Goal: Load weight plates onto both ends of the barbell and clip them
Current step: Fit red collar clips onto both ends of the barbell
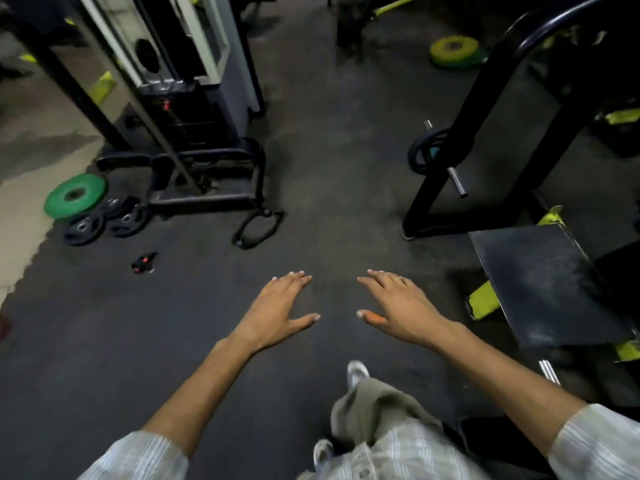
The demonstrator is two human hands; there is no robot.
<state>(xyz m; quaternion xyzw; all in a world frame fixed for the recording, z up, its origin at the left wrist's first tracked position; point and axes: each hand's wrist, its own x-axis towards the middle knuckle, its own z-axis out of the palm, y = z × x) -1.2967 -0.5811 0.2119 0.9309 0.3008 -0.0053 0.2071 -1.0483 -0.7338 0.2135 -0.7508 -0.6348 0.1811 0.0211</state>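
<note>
My left hand [277,308] and my right hand [403,306] hover flat over the dark rubber floor, palms down, fingers spread, holding nothing. A green weight plate [74,195] lies on the floor at the far left, with small black plates [104,221] beside it. A small black and red clip [143,262] lies on the floor nearer to me, left of my left hand. Another black plate [424,152] hangs on a chrome peg of the rack at the right. A yellow-green plate [453,51] lies far back right. No barbell is clearly visible.
A cable machine [180,98] with a black base stands at the back left, a strap handle [258,228] lying in front of it. A black rack frame [485,133] and a dark padded platform [550,285] fill the right. My legs and shoes are below.
</note>
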